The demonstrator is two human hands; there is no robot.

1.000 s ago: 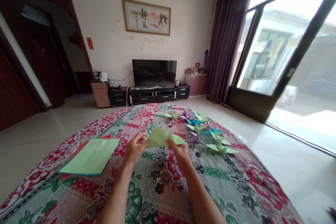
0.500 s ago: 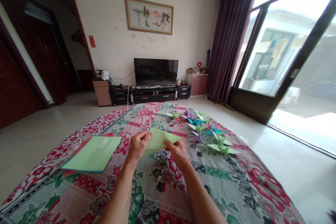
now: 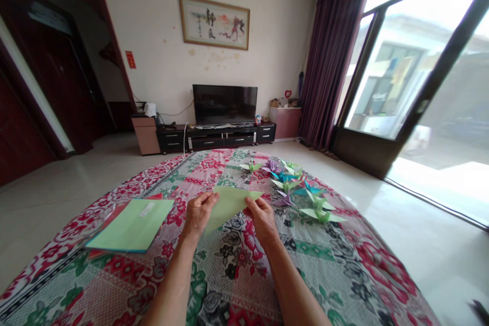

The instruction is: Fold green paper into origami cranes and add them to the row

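Observation:
A light green sheet of folding paper (image 3: pixel 228 206) is stretched between my two hands above the table. My left hand (image 3: pixel 199 214) pinches its left edge between thumb and fingers. On the other side my right hand (image 3: pixel 260 215) grips near the right corner, thumb on top. The paper looks roughly triangular, one point hanging down toward me; whether it is doubled over I cannot tell. To the right lie several folded paper cranes (image 3: pixel 323 212) in green, purple and blue. At the left rests a stack of coloured paper (image 3: pixel 130 226), green on top with a small white label.
A flowered cloth covers the round table (image 3: pixel 214 285). Beyond it stand a television (image 3: pixel 224 104) on a low black cabinet (image 3: pixel 214 141) and a reddish cupboard (image 3: pixel 284 123). A purple curtain (image 3: pixel 324 56) and a glass door (image 3: pixel 382 76) are at the right.
My right hand has shifted slightly right and its grip sits nearer the paper's right corner. The paper is tilted a little differently. My left hand keeps its pinch.

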